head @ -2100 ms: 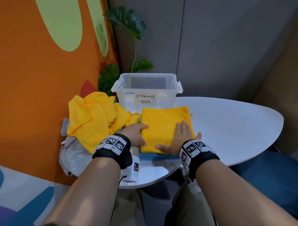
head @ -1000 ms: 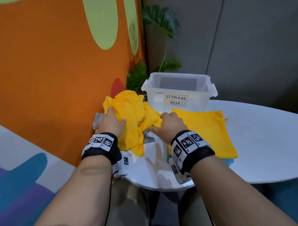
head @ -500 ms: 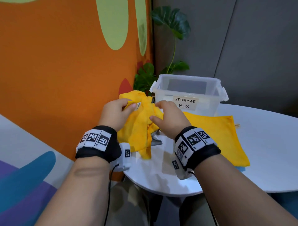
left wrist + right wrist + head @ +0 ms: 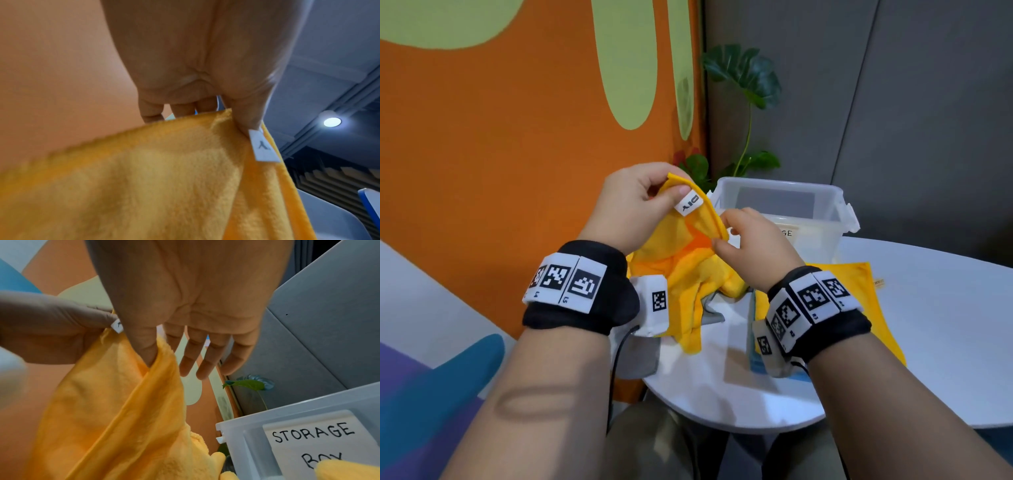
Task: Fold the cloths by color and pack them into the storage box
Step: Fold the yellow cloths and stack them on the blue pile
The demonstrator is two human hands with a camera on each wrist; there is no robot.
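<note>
a loose yellow cloth (image 4: 681,274) hangs in the air above the near left part of the desk (image 4: 928,342), held up by both hands along its top hem. the left hand (image 4: 633,205) pinches the hem between thumb and curled fingers (image 4: 185,108) right beside a small white tag (image 4: 689,204) sewn to the edge. the right hand (image 4: 750,243) pinches the same hem a little further along, thumb and forefinger clamped on the fabric, while its other fingers (image 4: 205,356) stretch out loose and apart beyond the cloth. below the fingers the rest of the cloth droops in folds down to the desk, where a bit of grey cloth (image 4: 714,311) peeks out under it. just beyond the right hand's fingers stands the clear storage box (image 4: 822,212), its lid off, with a handwritten paper label (image 4: 314,439) on the near wall. to the right of the right wrist a folded yellow cloth (image 4: 859,301) lies flat on the desk on top of a blue cloth (image 4: 756,366), whose edge shows at the near side. behind the left hand's fingers rises an orange wall (image 4: 500,154) with pale green shapes, and a leafy plant (image 4: 746,82) stands in the corner past the box.
</note>
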